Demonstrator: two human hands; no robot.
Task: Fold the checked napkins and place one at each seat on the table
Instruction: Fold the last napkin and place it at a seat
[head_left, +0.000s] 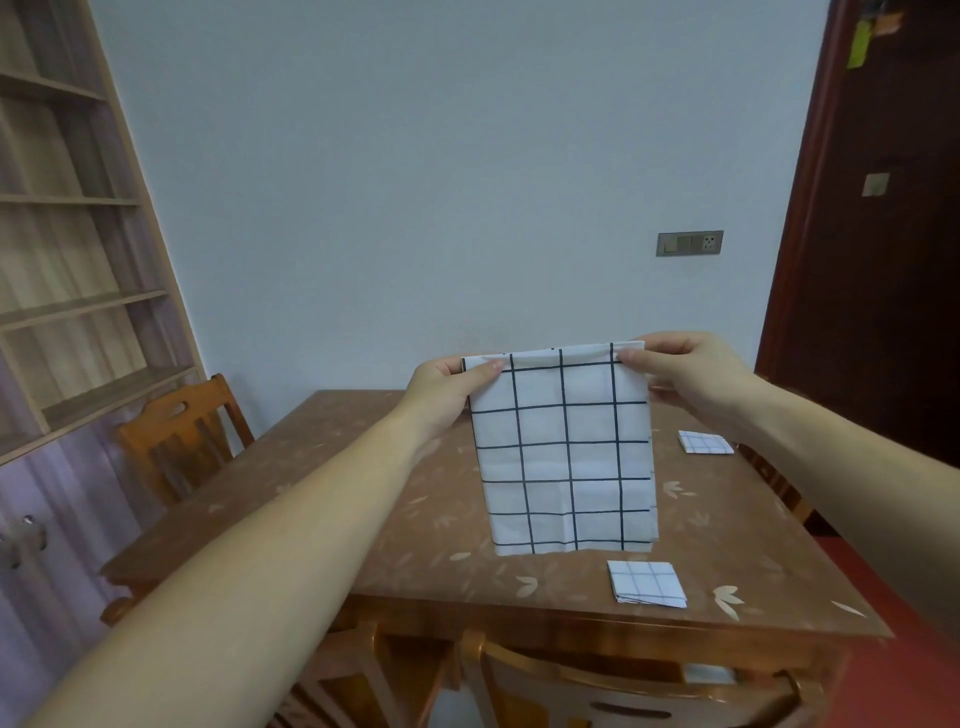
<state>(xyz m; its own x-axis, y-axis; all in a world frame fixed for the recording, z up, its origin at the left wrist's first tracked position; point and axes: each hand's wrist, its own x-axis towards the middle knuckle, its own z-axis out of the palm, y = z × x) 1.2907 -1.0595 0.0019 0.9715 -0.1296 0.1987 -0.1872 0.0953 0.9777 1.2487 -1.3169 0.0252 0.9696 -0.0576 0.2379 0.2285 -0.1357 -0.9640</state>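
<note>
1. The left hand's (447, 387) fingers (485, 366) are clenched in a pinch on the top left corner of the napkin (566, 452). The thumb lies on the near face, and the other fingers are hidden behind the cloth.
2. The right hand's (685, 379) fingers (631, 356) grasp the top right corner in the same way, with the thumb in front and the rest curled behind.
3. The napkin is white with thin dark check lines. It hangs upright between the hands as a tall rectangle, and more than one layer shows along its top edge. Faint creases cross its lower half.
4. It hangs over the middle of the desk (311, 493). I cannot tell whether its bottom edge touches the surface.
5. A folded napkin (647, 583), a small square, lies flat by the desk's near edge, toward the near right corner.
6. A second folded napkin (705, 442) lies at the right edge, just beside the right forearm.
7. One chair (176, 436) stands at the left edge. Another chair (597, 691) at the near edge is cut off by the frame's bottom.
</note>
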